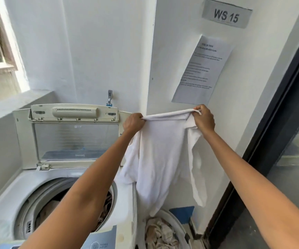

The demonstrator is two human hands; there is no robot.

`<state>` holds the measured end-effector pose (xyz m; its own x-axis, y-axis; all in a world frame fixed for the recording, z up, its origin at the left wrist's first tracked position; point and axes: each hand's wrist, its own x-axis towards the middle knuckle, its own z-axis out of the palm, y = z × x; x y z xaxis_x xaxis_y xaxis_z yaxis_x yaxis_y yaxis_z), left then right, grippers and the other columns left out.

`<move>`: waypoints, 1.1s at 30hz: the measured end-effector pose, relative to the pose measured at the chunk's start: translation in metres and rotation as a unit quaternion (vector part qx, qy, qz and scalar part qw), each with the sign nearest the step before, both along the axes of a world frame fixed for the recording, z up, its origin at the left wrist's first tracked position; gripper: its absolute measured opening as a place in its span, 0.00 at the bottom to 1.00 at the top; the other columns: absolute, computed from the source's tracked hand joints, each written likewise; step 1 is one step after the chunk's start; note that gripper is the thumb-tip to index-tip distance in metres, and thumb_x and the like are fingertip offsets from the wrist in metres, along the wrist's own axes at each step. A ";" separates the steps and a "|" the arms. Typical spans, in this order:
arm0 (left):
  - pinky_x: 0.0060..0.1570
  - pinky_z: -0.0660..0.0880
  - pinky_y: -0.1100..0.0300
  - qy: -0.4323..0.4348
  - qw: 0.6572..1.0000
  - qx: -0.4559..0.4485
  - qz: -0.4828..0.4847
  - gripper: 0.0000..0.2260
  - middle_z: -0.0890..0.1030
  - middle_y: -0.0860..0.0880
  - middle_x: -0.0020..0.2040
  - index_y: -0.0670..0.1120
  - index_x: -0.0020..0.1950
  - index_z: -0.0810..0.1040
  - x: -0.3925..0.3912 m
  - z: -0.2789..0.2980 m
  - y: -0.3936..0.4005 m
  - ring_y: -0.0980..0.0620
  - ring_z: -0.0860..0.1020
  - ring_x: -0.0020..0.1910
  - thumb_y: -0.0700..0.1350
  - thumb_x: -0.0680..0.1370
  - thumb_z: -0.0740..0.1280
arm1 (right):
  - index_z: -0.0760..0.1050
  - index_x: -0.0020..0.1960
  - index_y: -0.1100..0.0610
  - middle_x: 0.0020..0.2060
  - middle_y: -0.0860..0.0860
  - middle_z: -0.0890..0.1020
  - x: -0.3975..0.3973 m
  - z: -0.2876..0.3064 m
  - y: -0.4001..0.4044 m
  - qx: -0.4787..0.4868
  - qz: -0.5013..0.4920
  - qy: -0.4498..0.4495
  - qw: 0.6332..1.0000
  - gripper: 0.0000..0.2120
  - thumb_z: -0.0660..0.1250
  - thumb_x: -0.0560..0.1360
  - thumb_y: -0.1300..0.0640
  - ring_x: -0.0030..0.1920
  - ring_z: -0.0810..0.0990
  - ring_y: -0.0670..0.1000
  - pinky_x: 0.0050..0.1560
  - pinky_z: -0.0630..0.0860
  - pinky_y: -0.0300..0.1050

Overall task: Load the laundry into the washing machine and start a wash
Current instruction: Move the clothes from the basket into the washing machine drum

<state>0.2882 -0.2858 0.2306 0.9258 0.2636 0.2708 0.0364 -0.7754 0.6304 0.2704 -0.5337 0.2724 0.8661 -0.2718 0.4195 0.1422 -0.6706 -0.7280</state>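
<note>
Up at chest height, my left hand and right hand each pinch a bunched top corner of the white garment, fingers curled tight, cloth stretched between them. Both arms reach out nearly straight, left forearm crossing above the washing machine. The garment hangs beside the open drum, over the laundry basket, lid up. I'd judge the good move is swinging it left over the opening, lowering it loosely onto the clothes inside, keeping the tail off the rim.
</note>
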 end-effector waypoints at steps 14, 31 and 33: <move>0.42 0.70 0.69 -0.328 0.911 -0.243 -0.059 0.19 0.72 0.53 0.48 0.50 0.52 0.68 -0.035 0.058 0.018 0.56 0.71 0.42 0.59 0.69 0.69 | 0.78 0.52 0.65 0.41 0.55 0.78 0.007 0.129 0.123 0.458 0.329 0.027 0.825 0.20 0.49 0.75 0.74 0.43 0.78 0.54 0.53 0.77 0.49; 0.29 0.71 0.61 -0.054 0.963 -0.264 -0.029 0.02 0.81 0.45 0.39 0.43 0.50 0.71 -0.055 0.037 0.068 0.50 0.77 0.30 0.42 0.80 0.62 | 0.66 0.67 0.72 0.40 0.56 0.75 0.035 0.104 0.127 0.489 0.406 0.059 0.770 0.23 0.57 0.72 0.79 0.37 0.76 0.50 0.40 0.77 0.38; 0.33 0.73 0.62 -0.038 0.954 -0.282 -0.090 0.07 0.81 0.45 0.41 0.44 0.48 0.68 -0.054 0.024 0.049 0.50 0.78 0.34 0.45 0.79 0.65 | 0.62 0.67 0.75 0.36 0.55 0.73 0.028 0.104 0.144 0.491 0.439 0.060 0.750 0.25 0.59 0.70 0.80 0.34 0.76 0.49 0.40 0.78 0.38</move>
<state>0.2343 -0.2370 0.2547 0.9530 0.2257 0.2019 -0.1289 -0.3011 0.9449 0.2988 -0.3894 0.3766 0.9073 0.2985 0.2960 0.1098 0.5115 -0.8522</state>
